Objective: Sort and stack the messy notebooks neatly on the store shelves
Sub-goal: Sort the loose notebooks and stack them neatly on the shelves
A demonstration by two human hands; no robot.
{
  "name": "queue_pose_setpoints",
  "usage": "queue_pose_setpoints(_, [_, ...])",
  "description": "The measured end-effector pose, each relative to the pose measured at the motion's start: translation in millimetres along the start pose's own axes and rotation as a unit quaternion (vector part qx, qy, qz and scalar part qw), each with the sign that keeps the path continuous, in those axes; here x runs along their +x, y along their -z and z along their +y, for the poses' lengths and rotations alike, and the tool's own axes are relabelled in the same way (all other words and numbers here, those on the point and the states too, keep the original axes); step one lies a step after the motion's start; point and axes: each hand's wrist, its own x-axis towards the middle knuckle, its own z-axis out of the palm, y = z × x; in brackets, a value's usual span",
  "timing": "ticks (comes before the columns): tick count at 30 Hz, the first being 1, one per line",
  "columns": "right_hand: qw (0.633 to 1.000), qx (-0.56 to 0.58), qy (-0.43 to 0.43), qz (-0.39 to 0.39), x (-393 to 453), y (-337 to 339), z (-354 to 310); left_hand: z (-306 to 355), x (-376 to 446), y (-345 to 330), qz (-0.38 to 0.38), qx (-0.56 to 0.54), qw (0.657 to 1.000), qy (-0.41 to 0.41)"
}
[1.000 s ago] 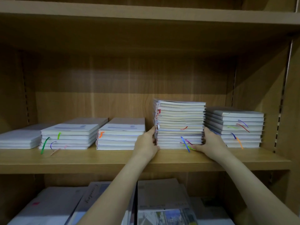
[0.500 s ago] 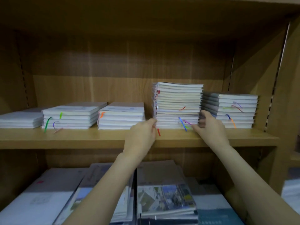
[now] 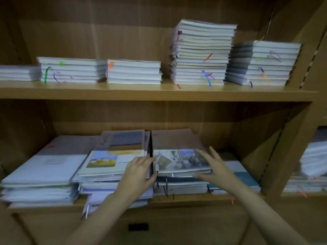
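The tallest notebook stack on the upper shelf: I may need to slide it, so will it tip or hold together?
The tallest stack looks heavy. Its leaning left edge suggests upper notebooks could shear off, so push low. Loose ribbons may snag.

Far-left stack (image 3: 17, 73): cut off by the left edge.
Neighbouring bay's notebooks (image 3: 313, 167): blurred, cut off at the right edge.
Cover lettering on the landscape notebook (image 3: 113, 161): too small and blurred to read.
Forearms: run out past the bottom edge.

My view is dim and warm-toned; shelf recesses sink into shadow, motion blur smears everything, and straight edges bow outward.
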Motion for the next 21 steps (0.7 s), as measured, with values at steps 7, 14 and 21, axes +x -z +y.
queue_pose_setpoints(7, [0.997,-0.009,-0.068,-0.034,21.6,-25.9,14.1,2.3,33.9,-12.6,-0.171,0.102,0.979,0.043])
queue_pose_setpoints(14, [0.996,0.026,-0.084,0.028,32.4,-41.9,14.5,-10.5,70.6,-13.0,-0.233,0.022,0.968,0.084])
queue_pose_setpoints(21, [0.996,-0.037,-0.075,0.014,28.3,-47.0,12.5,-1.0,59.3,-20.6,-0.254,0.09,0.96,0.069])
